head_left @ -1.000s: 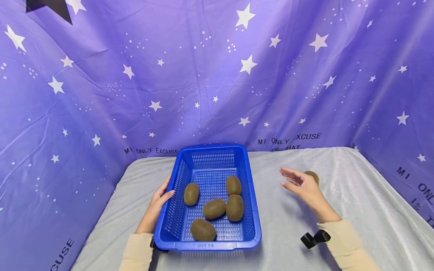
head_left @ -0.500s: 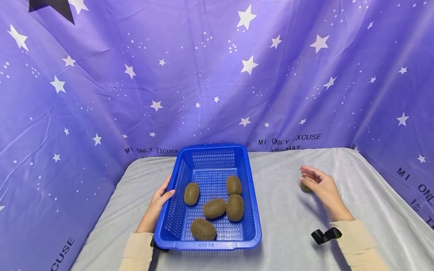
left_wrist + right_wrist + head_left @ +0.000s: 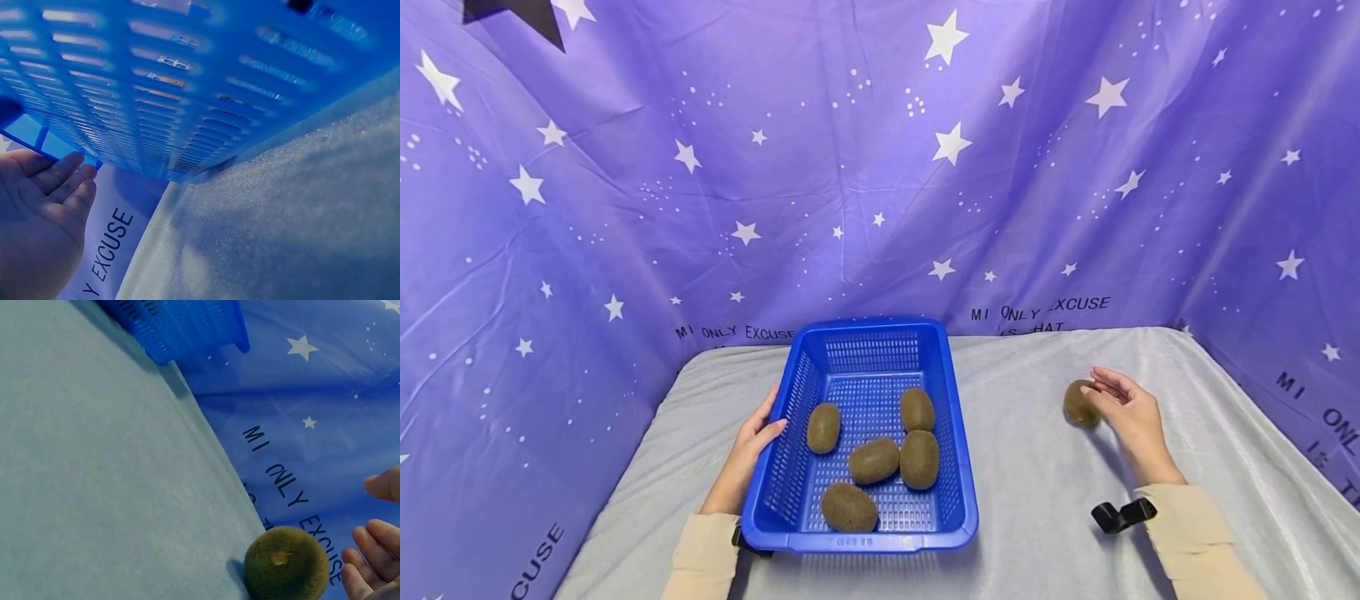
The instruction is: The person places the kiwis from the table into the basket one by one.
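A blue plastic basket [image 3: 861, 542] with slotted walls stands on the grey cloth, holding several brown kiwis, among them one kiwi [image 3: 823, 428] near its left wall. At the basket's left rim is my left hand [image 3: 748, 450], thumb over the edge and fingers along the outside. The left wrist view catches the same left hand [image 3: 47, 206] with fingertips under the rim. Another kiwi [image 3: 1080, 403] lies on the cloth to the right. Beside it, on its right, my right hand [image 3: 1131, 417] is loosely bent. In the right wrist view its fingers stand apart from that kiwi [image 3: 286, 565].
The table is covered by a light grey cloth [image 3: 1022, 500]. Behind and at both sides hangs a purple curtain [image 3: 850, 167] with white stars and black lettering. A black wrist strap [image 3: 1123, 515] sits at the right sleeve.
My right hand has passed from the left of the loose kiwi to its right side, bringing the fruit into fuller view. My left hand and the basket have stayed put.
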Demonstrator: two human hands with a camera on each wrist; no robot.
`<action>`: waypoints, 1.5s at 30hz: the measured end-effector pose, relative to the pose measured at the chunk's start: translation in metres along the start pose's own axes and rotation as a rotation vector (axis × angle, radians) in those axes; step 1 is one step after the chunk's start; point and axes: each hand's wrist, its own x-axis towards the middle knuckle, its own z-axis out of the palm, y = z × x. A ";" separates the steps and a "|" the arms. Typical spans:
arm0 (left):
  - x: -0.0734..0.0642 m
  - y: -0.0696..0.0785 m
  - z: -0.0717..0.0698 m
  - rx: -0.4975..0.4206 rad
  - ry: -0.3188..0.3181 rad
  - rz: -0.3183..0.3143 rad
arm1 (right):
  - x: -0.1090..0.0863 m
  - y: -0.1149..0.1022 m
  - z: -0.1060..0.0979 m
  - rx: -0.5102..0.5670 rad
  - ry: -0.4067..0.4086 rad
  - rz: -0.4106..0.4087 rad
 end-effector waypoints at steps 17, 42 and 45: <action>0.000 0.000 -0.001 0.011 0.000 0.006 | 0.004 0.013 0.012 -0.215 -0.073 0.224; 0.002 -0.003 -0.002 0.006 -0.007 0.066 | 0.002 0.026 0.011 -0.235 -0.013 0.292; 0.002 -0.003 -0.001 0.010 -0.010 0.070 | 0.002 0.024 0.011 -0.238 -0.005 0.300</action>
